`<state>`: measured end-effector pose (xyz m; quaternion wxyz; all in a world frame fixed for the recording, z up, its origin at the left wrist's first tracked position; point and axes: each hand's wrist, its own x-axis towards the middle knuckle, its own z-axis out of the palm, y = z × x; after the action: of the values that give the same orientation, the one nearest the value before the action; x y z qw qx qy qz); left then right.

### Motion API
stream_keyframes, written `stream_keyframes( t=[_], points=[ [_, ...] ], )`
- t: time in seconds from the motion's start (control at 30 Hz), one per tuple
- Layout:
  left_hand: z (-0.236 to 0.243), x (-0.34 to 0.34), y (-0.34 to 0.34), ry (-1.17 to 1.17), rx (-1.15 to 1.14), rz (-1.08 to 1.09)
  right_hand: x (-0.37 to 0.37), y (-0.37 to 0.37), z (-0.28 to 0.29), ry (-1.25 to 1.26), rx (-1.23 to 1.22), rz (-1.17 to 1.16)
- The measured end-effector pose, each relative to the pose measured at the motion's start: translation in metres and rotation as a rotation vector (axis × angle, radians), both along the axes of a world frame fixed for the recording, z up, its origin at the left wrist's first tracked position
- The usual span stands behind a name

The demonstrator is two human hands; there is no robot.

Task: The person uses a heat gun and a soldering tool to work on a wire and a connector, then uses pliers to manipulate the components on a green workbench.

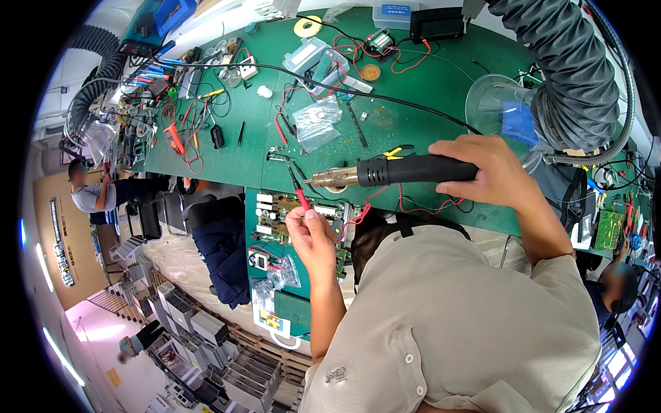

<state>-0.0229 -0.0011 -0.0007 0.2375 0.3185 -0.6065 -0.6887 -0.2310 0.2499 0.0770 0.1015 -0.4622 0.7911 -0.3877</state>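
My right hand is wrapped round the black handle of a hot air gun. The gun lies level, and its metal nozzle points left. In my left hand is a red test probe, pinched between thumb and fingers. Its dark upper end tilts up and left, just beside the nozzle's mouth; whether the two touch I cannot tell. A red wire loops near my left hand. Just past the probe, a small metallic part lies on the green bench mat. Yellow-handled pliers lie behind the gun.
Circuit boards lie near my left hand. Beyond are a clear plastic bag, an open plastic box and a yellow tape roll. A grey extraction hose hangs at right, by a clear hood. Other people are nearby.
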Motion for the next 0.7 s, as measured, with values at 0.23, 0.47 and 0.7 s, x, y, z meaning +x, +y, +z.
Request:
stream_keyframes(
  t=[0.23,0.47,0.7],
  points=[
    [0.0023,-0.0016,0.0003,-0.016,0.016,0.009,0.0009,-0.0004,-0.0008,0.004,-0.003,0.011],
    [0.0003,0.0001,0.0001,-0.014,-0.007,-0.007,0.0014,-0.0009,-0.0002,0.002,0.023,0.01],
    [0.0033,-0.0014,0.0019,-0.019,-0.011,-0.01,0.0017,-0.0017,-0.0001,-0.012,0.007,0.016]
  ],
)
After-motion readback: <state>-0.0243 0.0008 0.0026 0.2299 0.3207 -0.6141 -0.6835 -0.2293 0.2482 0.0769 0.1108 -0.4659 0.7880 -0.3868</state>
